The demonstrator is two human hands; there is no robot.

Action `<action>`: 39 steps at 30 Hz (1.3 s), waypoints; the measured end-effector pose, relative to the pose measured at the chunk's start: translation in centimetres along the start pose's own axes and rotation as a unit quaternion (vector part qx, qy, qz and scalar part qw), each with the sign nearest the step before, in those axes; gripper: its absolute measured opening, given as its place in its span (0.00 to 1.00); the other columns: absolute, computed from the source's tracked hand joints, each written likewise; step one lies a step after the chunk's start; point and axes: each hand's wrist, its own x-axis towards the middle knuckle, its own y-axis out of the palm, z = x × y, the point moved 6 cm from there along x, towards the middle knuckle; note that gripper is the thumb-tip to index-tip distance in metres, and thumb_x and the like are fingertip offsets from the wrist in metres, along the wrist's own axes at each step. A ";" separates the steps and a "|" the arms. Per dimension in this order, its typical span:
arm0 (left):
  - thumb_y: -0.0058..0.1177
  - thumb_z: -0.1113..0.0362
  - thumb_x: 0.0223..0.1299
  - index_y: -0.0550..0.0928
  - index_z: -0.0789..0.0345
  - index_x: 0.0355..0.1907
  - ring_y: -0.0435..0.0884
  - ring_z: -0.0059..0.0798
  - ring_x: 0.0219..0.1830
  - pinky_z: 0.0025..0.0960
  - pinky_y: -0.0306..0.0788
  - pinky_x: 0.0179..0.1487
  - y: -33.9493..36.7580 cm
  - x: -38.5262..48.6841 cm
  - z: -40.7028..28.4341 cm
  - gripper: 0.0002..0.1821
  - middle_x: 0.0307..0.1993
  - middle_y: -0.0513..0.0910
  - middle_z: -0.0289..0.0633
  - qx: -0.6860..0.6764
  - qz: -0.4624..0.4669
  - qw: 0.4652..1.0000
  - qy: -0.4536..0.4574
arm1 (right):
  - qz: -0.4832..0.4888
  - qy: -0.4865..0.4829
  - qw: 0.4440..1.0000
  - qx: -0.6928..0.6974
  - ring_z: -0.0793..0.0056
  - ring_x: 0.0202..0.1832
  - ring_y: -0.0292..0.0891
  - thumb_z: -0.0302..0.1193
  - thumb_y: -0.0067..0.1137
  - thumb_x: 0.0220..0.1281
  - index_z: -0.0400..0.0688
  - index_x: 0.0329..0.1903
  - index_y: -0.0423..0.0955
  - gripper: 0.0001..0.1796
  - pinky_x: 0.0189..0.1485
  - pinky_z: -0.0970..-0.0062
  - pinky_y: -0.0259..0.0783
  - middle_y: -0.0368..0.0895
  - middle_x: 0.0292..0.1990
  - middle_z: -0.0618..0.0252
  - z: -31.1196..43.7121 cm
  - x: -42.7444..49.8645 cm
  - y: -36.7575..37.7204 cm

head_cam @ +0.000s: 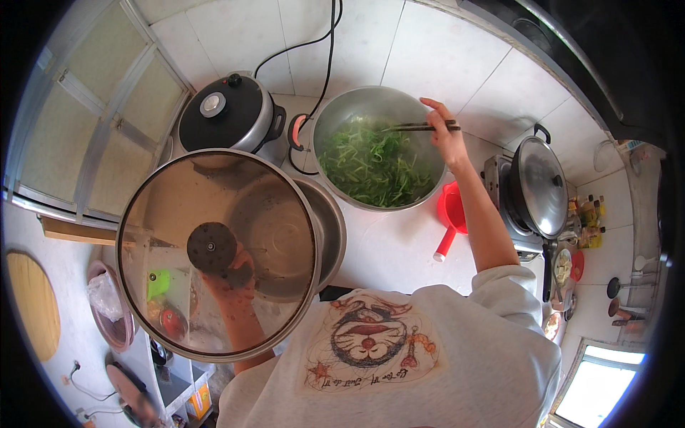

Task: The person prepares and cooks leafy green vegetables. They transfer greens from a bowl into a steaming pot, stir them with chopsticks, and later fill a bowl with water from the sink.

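My left hand [243, 273] grips the dark knob of a large glass lid [166, 203] and shows through the glass from behind. The lid is held up at the left, in front of part of a wide metal basin [330, 230]. With my right hand [447, 136] I hold dark chopsticks [417, 127], whose tips reach into a big steaming metal pot [374, 101]. Chopped leafy greens [380, 166] fill the pot's lower part. A pink-and-black loop handle [297, 132] sticks out at the pot's left side.
Behind the lid stands a black-topped electric cooker [235, 115]. A red plastic ladle [452, 214] lies under my right forearm. At the right, a lidded wok [540, 187] sits on a gas stove [500, 176], with bottles [591, 214] beyond. Black cables [332, 53] hang behind the pot.
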 end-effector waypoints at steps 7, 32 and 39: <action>0.61 0.62 0.51 0.73 0.65 0.49 0.69 0.23 0.29 0.23 0.67 0.31 0.8 -0.3 0.4 0.22 0.39 0.74 0.39 -0.013 -0.054 0.998 -0.004 | 0.316 -0.286 0.858 -0.287 0.72 0.26 0.65 0.18 0.48 0.52 0.47 0.53 0.73 0.23 0.33 0.76 0.66 0.70 0.33 0.66 -1.5 -4.9 11.7; 0.53 0.56 0.60 0.75 0.62 0.49 0.71 0.26 0.30 0.25 0.68 0.30 -0.2 -0.6 -0.2 0.18 0.40 0.78 0.39 0.033 -0.031 0.999 0.024 | -0.241 0.209 0.850 0.419 0.82 0.17 0.44 0.28 0.34 0.67 0.40 0.59 0.68 0.21 0.17 0.82 0.44 0.63 0.26 0.68 -9.3 3.5 -1.7; 0.52 0.56 0.59 0.75 0.63 0.49 0.70 0.27 0.31 0.25 0.67 0.30 0.9 -0.7 0.4 0.18 0.40 0.77 0.40 0.013 -0.060 0.998 0.021 | -0.271 0.180 0.856 0.401 0.82 0.19 0.54 0.26 0.36 0.69 0.38 0.54 0.71 0.17 0.20 0.83 0.61 0.65 0.24 0.68 -9.0 4.8 -1.3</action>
